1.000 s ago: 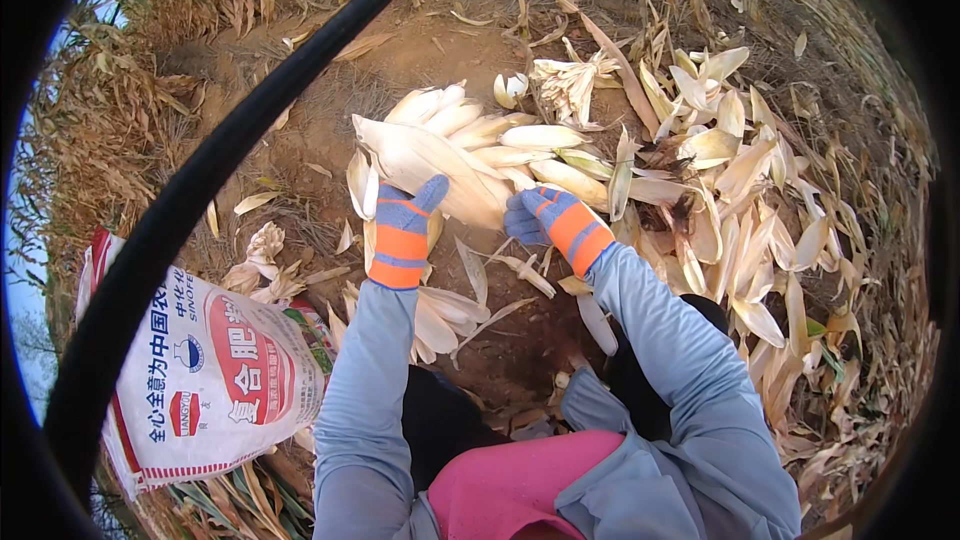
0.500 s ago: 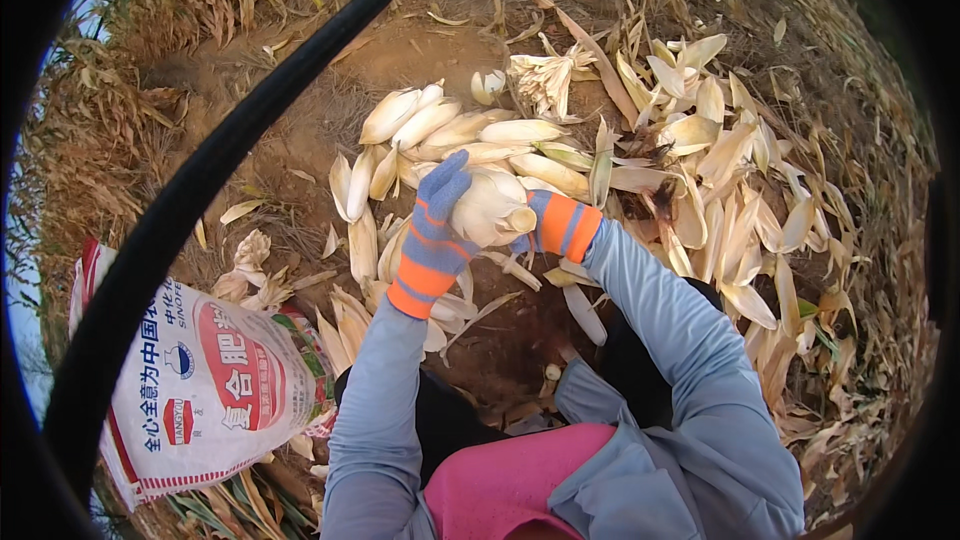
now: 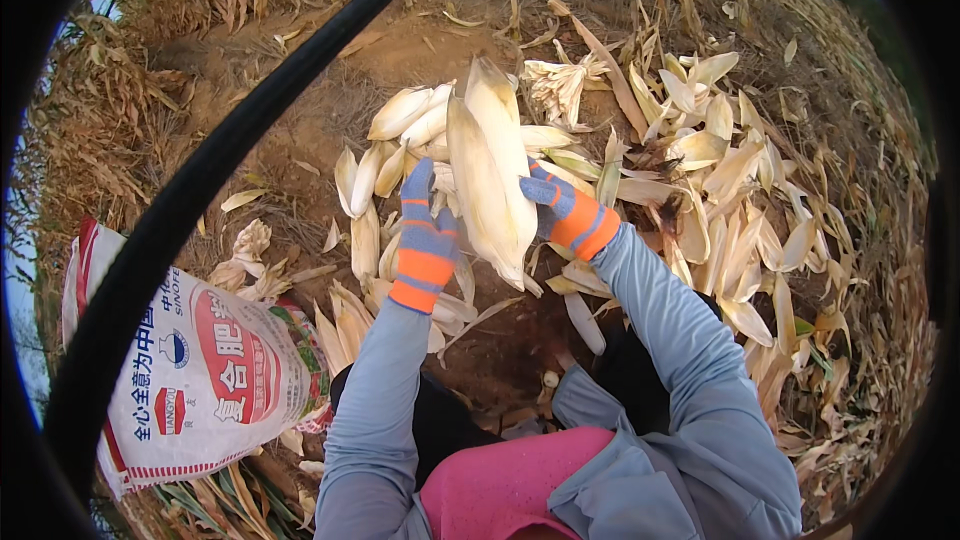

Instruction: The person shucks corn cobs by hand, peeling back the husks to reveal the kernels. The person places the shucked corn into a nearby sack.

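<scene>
A large ear of corn (image 3: 490,175), wrapped in pale husk, stands lengthwise in front of me above the pile. My right hand (image 3: 572,205), in a grey and orange striped glove, grips its right edge; some of the fingers are hidden behind the ear. My left hand (image 3: 428,230), gloved the same way, is held open just left of the ear, fingers stretched away from me. Beneath and beyond both hands lie several other husk-covered corn ears (image 3: 405,112) on the soil.
Loose dry husks (image 3: 735,180) are heaped to the right. At the left lies a white and red woven sack (image 3: 200,380). A stripped husk bunch (image 3: 565,90) sits beyond the ears. A dark strap-like band (image 3: 230,140) crosses the left side of the view.
The ear of corn has swung from end-on to lengthwise, now fully in sight. My left hand has come off it, while my right hand has shifted slightly right along with its edge.
</scene>
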Motion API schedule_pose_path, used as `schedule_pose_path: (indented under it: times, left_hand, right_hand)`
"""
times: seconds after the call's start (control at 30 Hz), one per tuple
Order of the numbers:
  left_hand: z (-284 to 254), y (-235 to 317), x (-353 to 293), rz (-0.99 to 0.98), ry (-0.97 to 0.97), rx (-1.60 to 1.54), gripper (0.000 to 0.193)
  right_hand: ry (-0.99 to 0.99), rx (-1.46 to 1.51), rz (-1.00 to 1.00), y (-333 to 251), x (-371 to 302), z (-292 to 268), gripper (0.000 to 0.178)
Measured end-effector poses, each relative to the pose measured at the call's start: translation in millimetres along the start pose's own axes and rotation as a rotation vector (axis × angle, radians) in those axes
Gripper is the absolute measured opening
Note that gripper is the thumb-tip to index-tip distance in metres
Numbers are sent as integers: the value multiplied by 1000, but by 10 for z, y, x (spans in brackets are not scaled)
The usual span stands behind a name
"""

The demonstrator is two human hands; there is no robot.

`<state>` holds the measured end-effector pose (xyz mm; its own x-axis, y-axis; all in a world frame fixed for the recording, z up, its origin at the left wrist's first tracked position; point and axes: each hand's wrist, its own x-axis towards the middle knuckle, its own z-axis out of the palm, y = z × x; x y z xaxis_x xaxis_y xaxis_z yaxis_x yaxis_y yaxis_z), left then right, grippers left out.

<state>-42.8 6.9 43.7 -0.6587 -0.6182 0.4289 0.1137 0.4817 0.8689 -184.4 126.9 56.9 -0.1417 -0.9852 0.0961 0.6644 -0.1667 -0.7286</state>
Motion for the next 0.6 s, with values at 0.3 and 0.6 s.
schedule_pose_path:
  times: [0.3,0.6]
  left_hand:
    - [235,-210,10,-398,-195,-749,52]
    - [181,-136,19,-661,281,-1107,33]
  right_hand:
    - [174,-273,-51,286,127,-357,70]
    - [264,64,1,65,60,-290,59]
